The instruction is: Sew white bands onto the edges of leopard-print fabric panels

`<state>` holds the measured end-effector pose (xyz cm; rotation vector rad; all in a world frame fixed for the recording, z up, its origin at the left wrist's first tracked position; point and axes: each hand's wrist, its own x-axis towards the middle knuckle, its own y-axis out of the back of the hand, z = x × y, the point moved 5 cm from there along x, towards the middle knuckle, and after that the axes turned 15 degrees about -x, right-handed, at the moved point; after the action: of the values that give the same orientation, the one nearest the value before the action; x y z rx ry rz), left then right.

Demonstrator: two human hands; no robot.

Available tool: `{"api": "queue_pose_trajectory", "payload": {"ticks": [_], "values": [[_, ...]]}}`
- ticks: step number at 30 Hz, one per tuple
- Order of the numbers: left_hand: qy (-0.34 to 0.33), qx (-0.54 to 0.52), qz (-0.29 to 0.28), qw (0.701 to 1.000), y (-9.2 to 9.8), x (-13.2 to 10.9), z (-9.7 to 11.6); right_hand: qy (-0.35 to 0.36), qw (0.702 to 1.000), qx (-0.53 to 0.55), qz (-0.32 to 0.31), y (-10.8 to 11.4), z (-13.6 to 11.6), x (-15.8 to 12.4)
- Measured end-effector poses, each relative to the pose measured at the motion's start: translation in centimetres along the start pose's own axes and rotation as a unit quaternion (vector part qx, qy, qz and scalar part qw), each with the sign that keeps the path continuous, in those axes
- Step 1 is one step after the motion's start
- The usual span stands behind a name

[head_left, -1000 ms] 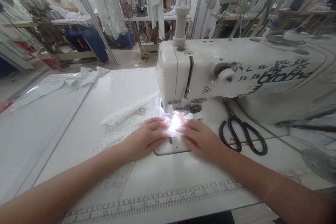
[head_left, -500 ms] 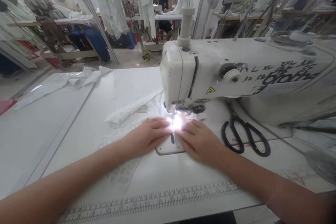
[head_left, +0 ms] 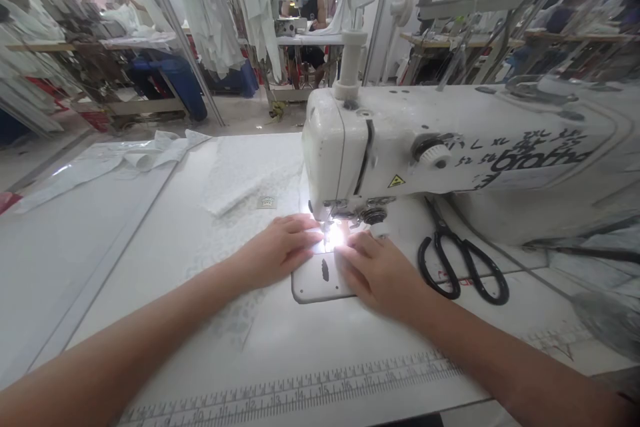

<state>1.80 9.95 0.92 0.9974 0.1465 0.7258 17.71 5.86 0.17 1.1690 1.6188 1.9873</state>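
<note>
A white sewing machine point(head_left: 345, 153) stands before me, its lamp glaring at the needle. My left hand point(head_left: 280, 247) lies on white patterned fabric point(head_left: 220, 260) just left of the needle, fingers stretched forward and flat. My right hand point(head_left: 383, 273) is right of the needle, fingers bent and drawn together by the bright spot. Glare and the fingers hide what it grips. Under the needle area, the metal plate point(head_left: 315, 283) shows between the hands. A small label with a crown-like mark point(head_left: 267, 203) lies on the fabric beyond my left hand.
Black-handled scissors point(head_left: 463, 257) lie right of my right hand. A printed ruler scale point(head_left: 300, 393) runs along the front edge. White fabric pieces point(head_left: 145, 153) rest at the far left. Beyond the table, a person point(head_left: 311, 3) sits at another machine among hanging garments.
My left hand has shifted slightly left, widening the gap between the hands. The fabric fold behind it lies flatter, and the label shows more fully. The camera view has tilted a little.
</note>
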Motion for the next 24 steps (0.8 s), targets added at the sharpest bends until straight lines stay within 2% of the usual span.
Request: {"api": "queue_pose_trajectory", "payload": {"ticks": [14,20,24], "values": [[0.026,0.011,-0.009,1.0,-0.3,-0.2,0.3,-0.031,0.999,-0.04,0.004,-0.1,0.7,-0.1],[0.03,-0.013,0.051,0.998,0.3,-0.5,0.4,-0.05,0.998,-0.046,-0.006,-0.3,1.1,0.0],[0.023,-0.007,0.051,0.998,0.0,-0.4,0.4,-0.058,0.997,-0.044,-0.007,-0.3,1.1,0.2]]}}
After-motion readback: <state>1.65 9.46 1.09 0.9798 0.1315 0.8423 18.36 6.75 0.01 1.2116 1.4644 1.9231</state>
